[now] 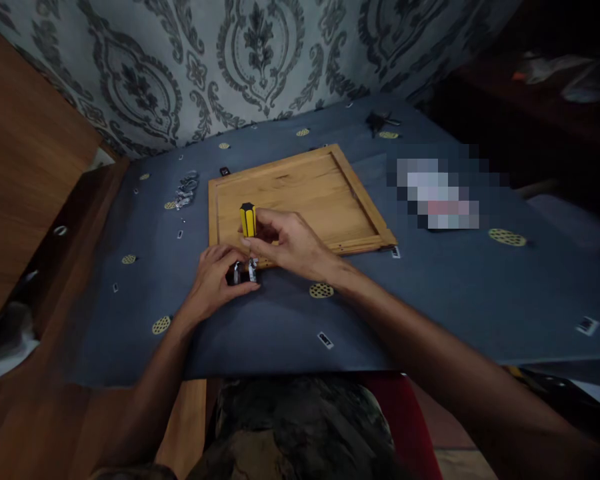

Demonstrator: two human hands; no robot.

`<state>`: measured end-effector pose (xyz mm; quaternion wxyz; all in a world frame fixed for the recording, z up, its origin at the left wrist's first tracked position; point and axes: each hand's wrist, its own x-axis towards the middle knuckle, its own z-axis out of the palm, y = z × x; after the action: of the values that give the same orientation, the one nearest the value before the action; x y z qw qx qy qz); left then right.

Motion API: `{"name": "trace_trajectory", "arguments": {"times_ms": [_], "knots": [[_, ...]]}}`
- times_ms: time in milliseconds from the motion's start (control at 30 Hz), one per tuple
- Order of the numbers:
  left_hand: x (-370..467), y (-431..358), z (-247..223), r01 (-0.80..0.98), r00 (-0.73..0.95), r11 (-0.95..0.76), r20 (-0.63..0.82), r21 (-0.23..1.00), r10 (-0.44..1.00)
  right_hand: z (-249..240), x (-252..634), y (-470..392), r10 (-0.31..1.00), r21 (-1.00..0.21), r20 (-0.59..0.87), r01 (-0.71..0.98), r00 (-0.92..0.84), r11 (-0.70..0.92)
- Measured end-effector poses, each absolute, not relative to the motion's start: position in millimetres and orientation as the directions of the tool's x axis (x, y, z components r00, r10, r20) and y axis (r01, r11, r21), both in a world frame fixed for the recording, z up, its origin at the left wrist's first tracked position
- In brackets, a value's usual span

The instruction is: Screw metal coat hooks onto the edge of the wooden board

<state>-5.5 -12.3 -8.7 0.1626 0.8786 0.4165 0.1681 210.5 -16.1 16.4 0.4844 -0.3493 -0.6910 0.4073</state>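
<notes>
A framed wooden panel (290, 193) lies flat on the blue patterned cloth. My right hand (290, 240) is closed round a yellow and black screwdriver (249, 220), which stands upright over the panel's near left corner. Just below it, a shiny metal hinge (253, 269) sits at the panel's near edge. My left hand (217, 277) curls round that hinge from the left, its thumb below and its fingers above, pressed against the metal part. The screwdriver's tip is hidden behind my right fingers.
Several metal pieces (186, 190) lie in a pile on the left of the cloth (280, 333). A small black object (225, 171) sits behind the panel, a dark tool (381, 123) at the back right. Something blurred out (440, 197) lies to the right.
</notes>
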Motion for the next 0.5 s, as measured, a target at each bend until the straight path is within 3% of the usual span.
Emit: {"name": "trace_trajectory", "arguments": {"times_ms": [200, 400, 500], "knots": [[-5.9, -11.7, -9.3, 0.667, 0.601, -0.605, 0.167, 0.435, 0.782, 17.0, 206.6, -20.9, 0.875, -0.875, 0.430, 0.137, -0.225, 0.465], [-6.9, -11.6, -9.4, 0.667, 0.613, -0.614, 0.158, 0.423, 0.774, 20.7, 205.8, -22.8, 0.865, -0.861, 0.501, 0.105, 0.018, 0.497], [-7.0, -11.7, -9.8, 0.666, 0.614, -0.615, 0.157, 0.424, 0.773, 20.8, 208.2, -21.7, 0.868, -0.866, 0.494, 0.111, 0.043, 0.488]]}}
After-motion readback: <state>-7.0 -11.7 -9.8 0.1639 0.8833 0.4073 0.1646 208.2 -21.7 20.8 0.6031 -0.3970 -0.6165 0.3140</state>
